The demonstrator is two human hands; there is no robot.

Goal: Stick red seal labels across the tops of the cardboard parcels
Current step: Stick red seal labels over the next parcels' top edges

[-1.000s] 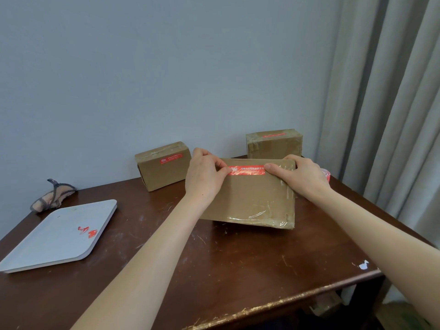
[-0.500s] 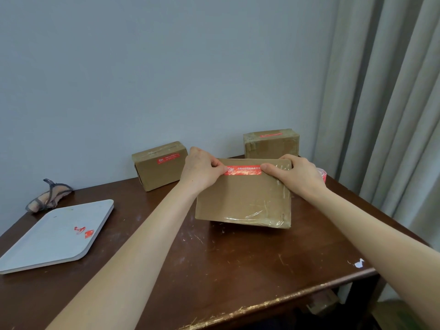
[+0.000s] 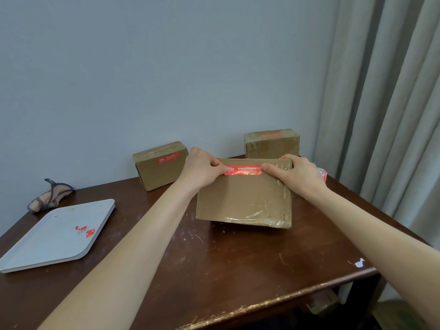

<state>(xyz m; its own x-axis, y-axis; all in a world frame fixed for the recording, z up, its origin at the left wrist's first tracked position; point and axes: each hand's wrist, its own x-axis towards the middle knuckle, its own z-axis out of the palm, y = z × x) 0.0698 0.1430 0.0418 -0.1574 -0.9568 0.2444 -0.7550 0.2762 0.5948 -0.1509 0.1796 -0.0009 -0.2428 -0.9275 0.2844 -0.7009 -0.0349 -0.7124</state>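
A flat cardboard parcel wrapped partly in clear tape lies in the middle of the table. A red seal label runs across its far edge. My left hand grips the parcel's far left corner, its thumb on the label's left end. My right hand holds the far right corner with its thumb pressing the label's right end. Two smaller parcels stand behind: the left one has a red label on its front, the right one has a red label on top.
The dark wooden table has a worn front edge. A grey tray with red label scraps lies at the left. A cloth item sits behind it. A red-and-white label roll peeks out behind my right hand. Curtains hang at the right.
The view shifted slightly. Both hands stay on the parcel's far corners, thumbs pressed on the label's two ends.
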